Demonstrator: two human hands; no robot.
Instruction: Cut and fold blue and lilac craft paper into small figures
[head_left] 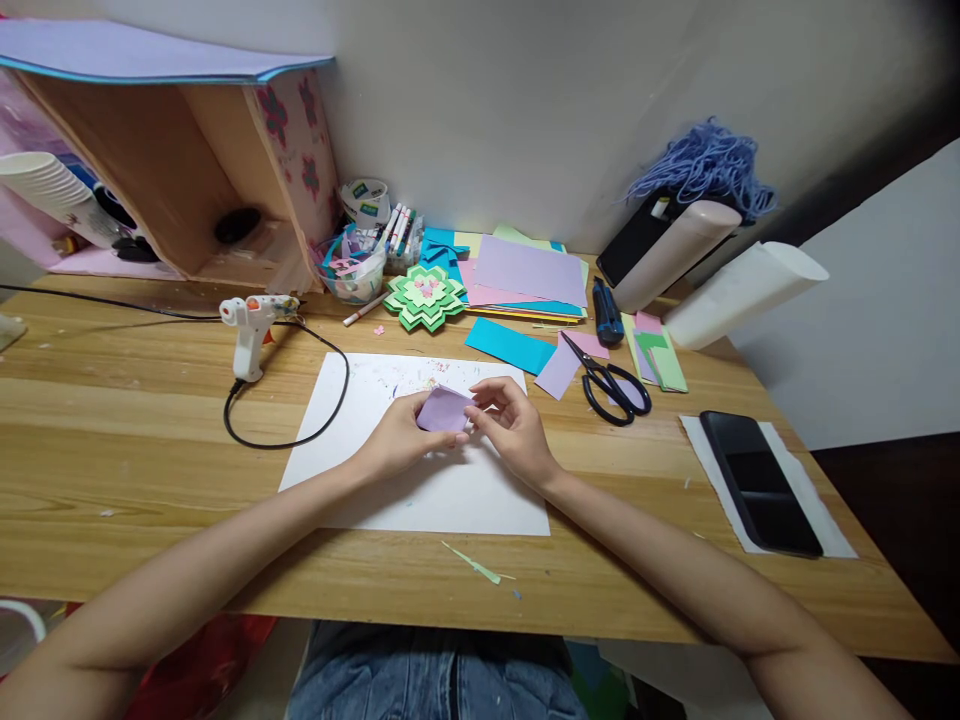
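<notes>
L hand part-curled, gripping purple paper at its left side; R hand part-closed, thumb & fingertips at its right edge. Paper lies betw. hands, both equally near, apparent long axis approx. L–R, above white sheet; scissors beyond, to R; green paper flower farther.

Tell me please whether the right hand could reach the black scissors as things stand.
Probably yes: the black scissors lie to the right of the right hand, with nothing tall between them, though that hand is at the edge of the purple paper in the left hand.
</notes>
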